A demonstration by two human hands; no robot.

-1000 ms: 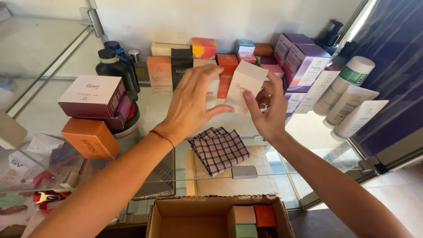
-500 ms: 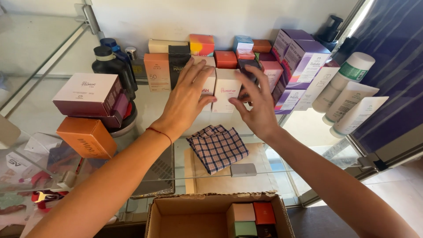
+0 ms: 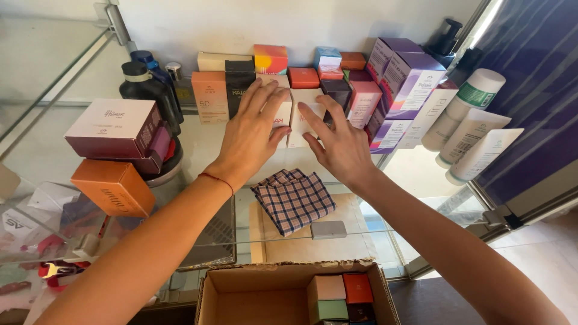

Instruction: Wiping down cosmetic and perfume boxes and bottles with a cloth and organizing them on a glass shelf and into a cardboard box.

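Both hands on the white box, seating it into the shelf row.

Grip: my left hand [image 3: 253,135] lies flat, fingers spread, on the near face of the white box [image 3: 299,117]; right hand [image 3: 342,144] has fingers curled narrow round its right edge, thumb low. Box stands upright on the glass shelf [image 3: 208,144], touching an orange box [image 3: 209,96] row on the left w/ a dark box [image 3: 336,91] and pink box [image 3: 363,102] just beside on the right. Step, as I read it: final nudge into the gap. Next move calls for squaring it flush w/o tipping neighbours, then letting go. Containers: cardboard carton [image 3: 241,289] below, open, mostly bare, w/ a few small boxes [image 3: 340,295] (beige, red, green) in its right corner. Checked cloth [image 3: 293,200] on the lower level.
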